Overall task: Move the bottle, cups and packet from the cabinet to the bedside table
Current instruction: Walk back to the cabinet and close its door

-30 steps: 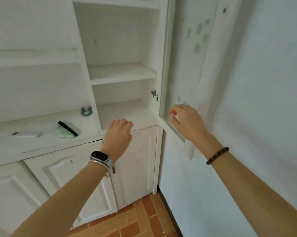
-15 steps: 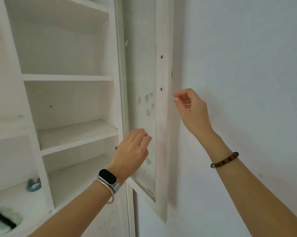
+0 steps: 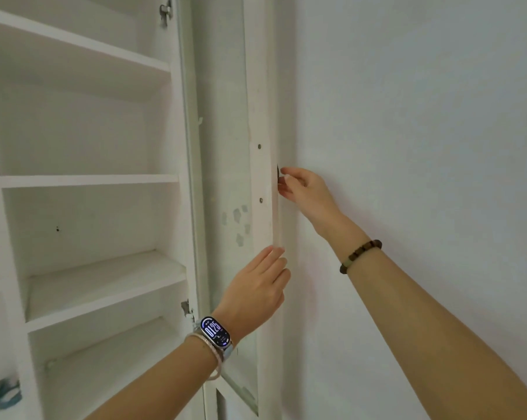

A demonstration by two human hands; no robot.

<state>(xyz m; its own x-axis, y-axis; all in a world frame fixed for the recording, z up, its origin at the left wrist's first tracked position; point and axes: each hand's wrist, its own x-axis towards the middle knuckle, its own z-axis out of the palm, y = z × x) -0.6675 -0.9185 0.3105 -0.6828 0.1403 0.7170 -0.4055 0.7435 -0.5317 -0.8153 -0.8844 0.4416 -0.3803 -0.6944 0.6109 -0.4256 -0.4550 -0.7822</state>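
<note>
The right hand, arm stretched upward, pinches the small dark handle on the edge of the white glass-panelled door, swung wide from the white shelved cabinet; the left hand, fingers straight, is at the door's frame lower down

My right hand moves up from the bottom edge of the cabinet door to its outer edge, fingertips pinching the small dark handle. My left hand rises too, straight fingers against that edge, lower down.
</note>
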